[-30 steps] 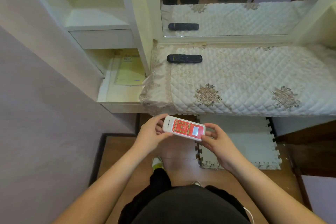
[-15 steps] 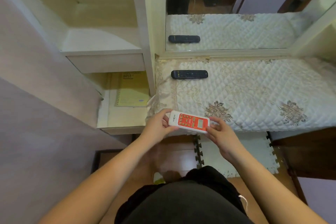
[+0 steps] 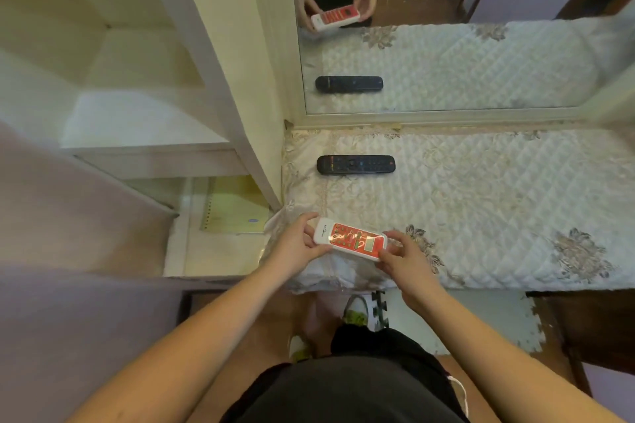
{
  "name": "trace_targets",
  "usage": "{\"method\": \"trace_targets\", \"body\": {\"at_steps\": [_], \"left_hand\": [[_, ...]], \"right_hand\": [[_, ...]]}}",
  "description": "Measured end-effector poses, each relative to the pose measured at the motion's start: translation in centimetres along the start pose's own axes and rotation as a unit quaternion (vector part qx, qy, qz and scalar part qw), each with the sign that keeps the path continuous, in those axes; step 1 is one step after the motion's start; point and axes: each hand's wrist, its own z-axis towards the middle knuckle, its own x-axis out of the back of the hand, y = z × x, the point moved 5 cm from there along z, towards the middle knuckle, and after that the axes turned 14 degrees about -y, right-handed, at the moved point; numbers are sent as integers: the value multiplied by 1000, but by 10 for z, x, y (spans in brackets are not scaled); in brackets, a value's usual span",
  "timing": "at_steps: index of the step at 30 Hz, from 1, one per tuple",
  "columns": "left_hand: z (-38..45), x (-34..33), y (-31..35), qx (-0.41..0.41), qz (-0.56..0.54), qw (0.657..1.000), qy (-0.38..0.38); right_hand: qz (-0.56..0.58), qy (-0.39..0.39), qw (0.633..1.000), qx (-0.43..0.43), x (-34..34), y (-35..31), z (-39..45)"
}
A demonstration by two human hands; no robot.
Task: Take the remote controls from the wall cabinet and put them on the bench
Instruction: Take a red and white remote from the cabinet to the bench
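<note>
A white remote with a red button panel (image 3: 350,240) is held lengthwise between both hands, just above the front left part of the quilted bench (image 3: 498,203). My left hand (image 3: 295,245) grips its left end and my right hand (image 3: 405,259) grips its right end. A black remote (image 3: 355,164) lies flat on the bench cover farther back, near the left edge. The wall cabinet (image 3: 144,113) stands open at the left, its upper shelf bare in view.
A mirror (image 3: 446,45) behind the bench reflects both remotes and my hands. A yellow spiral notebook (image 3: 233,206) lies in the cabinet's lower compartment. A white foam floor mat (image 3: 457,319) lies under the bench, and a purple wall is at the left.
Both hands have carried the red-and-white remote forward, from over the floor to over the bench's front edge. The view has closed in on the bench. The black remote has not moved.
</note>
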Motion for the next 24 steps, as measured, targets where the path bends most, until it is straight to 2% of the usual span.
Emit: {"method": "trace_targets", "body": {"at_steps": [3,10,16,24], "left_hand": [[19,3,-5,30,-29,999,25],[53,10,-5,74,-141,985,70],[79,14,3,91,-152,981,76],[90,14,3,106,-174,977,59]], "right_hand": [[-43,-21,999,-17,6,-2,22],[-46,-31,997,-47,6,-10,50],[-45,-65,995,-57,-6,-10,59],[-53,-148,978,-139,-5,-12,69]]}}
